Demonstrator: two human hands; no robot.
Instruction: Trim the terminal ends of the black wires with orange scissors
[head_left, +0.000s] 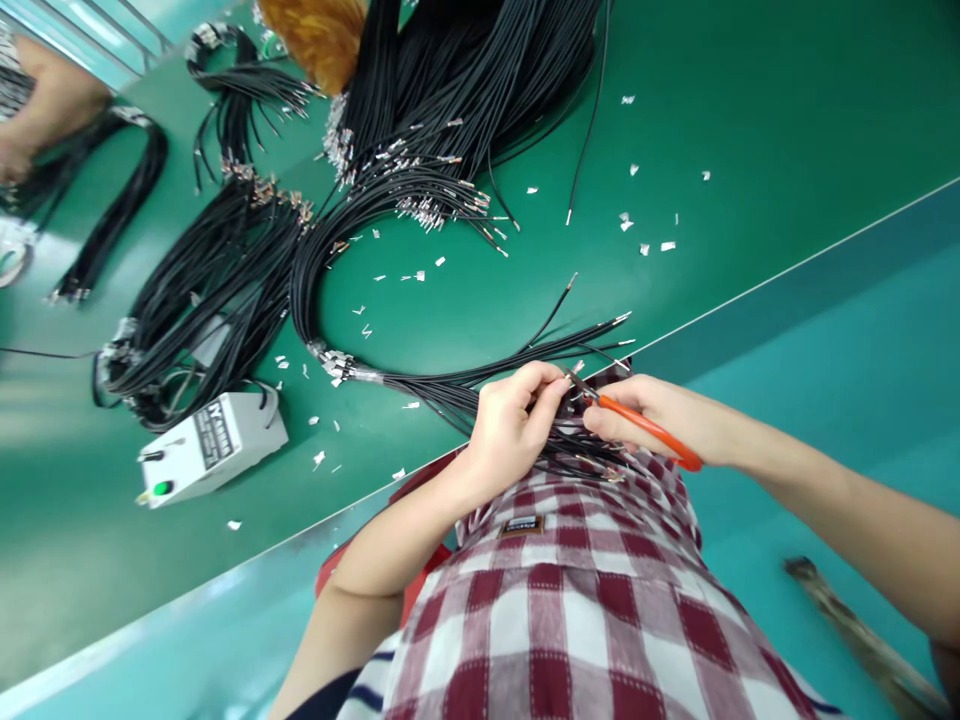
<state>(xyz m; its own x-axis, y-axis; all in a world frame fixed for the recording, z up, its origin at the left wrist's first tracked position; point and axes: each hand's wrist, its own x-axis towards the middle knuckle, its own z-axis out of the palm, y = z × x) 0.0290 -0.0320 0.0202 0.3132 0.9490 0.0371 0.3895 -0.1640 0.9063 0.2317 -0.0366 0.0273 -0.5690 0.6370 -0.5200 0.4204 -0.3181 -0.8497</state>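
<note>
My left hand (514, 415) is closed at the table's front edge, pinching the end of a black cable between thumb and fingers. In my right hand (645, 410) is a pair of scissors with orange handles (664, 437). The blades point left and meet the pinched cable end near my left fingertips. The held cable belongs to a long bundle of black cables (420, 385), wrapped with silvery tape and curving back over the table. Several of its loose ends fan out past my hands and over the checked apron (555, 590).
The green table (750, 130) bears scraps of white tape. Big piles of black cables (465, 80) lie at the back and left (217, 270). A grey box with a green button (232, 445) stands at left. A co-worker's arm (60, 90) reaches in at far left.
</note>
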